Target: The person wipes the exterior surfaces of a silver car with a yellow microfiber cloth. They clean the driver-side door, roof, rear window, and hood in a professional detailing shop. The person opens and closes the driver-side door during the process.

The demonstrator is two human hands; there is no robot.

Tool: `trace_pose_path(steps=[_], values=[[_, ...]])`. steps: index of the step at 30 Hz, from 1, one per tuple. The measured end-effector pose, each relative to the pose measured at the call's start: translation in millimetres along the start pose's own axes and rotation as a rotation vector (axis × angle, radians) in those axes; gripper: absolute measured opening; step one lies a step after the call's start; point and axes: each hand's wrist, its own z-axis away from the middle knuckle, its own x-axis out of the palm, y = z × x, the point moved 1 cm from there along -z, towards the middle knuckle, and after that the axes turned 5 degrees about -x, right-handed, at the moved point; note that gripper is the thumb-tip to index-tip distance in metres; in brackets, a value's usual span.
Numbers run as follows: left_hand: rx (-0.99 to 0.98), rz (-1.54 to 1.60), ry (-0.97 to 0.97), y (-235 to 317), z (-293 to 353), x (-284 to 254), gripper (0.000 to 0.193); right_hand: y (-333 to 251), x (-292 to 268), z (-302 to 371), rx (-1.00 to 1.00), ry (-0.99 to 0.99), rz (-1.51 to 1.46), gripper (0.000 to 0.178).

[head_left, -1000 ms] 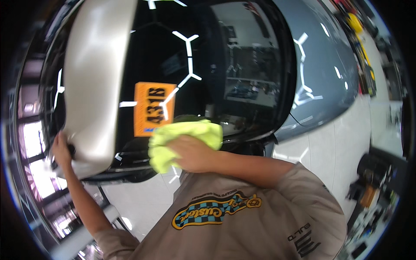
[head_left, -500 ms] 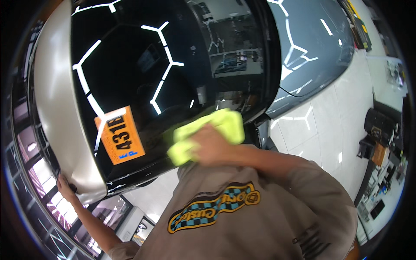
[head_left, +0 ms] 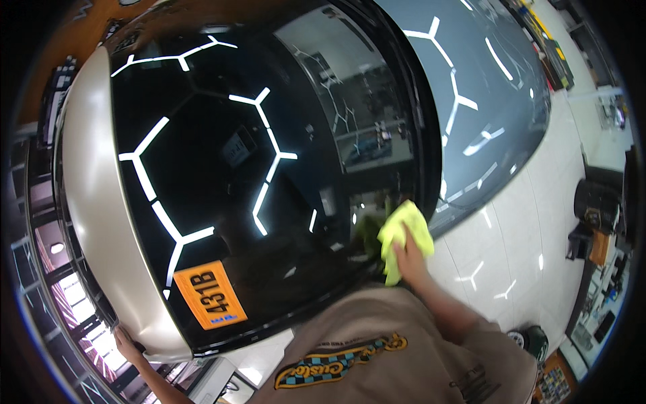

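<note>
My right hand (head_left: 410,261) presses a folded bright yellow-green microfiber cloth (head_left: 408,232) against the lower right corner of a car's dark windshield (head_left: 269,215). The fingers are closed over the cloth, which partly hides them. Far to the left, my left hand (head_left: 126,345) rests at the near edge of the pale champagne roof (head_left: 97,168); its fingers look stretched out along that edge and hold nothing that I can make out. An orange sticker (head_left: 210,295) with dark printing is on the glass near the roof side. Branching ceiling lights reflect in the windshield.
The glossy blue-grey hood (head_left: 491,114) extends beyond the windshield's right edge. Pale tiled floor (head_left: 498,256) lies to the right, with a dark chair (head_left: 595,205) and a cluttered white worktop (head_left: 592,330) farther over. Window frames (head_left: 70,296) show at the left.
My right hand has swept the cloth rightward, from the lower middle of the windshield to its right corner. The view has shifted, so the car sits lower. My left hand stays at the roof edge.
</note>
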Motion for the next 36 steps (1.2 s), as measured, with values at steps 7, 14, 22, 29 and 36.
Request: trace_pose_path(steps=[7,14,22,29,36], values=[[0.026,-0.008,0.045,13,14,7,0.039,-16,-29,-174,-0.361,0.230,0.280,0.063],[0.106,-0.115,0.195,29,35,13,0.036,-332,39,-336,-1.097,-0.031,0.487,0.054],[0.054,-0.192,0.166,30,45,8,0.038,-394,118,-390,-1.074,-0.158,-0.100,0.057],[0.067,-0.270,0.219,33,43,9,0.036,-59,-97,-673,-0.194,0.172,0.666,0.059],[0.135,-0.249,0.258,52,55,6,0.037,-282,12,-643,-0.589,0.119,0.700,0.042]])
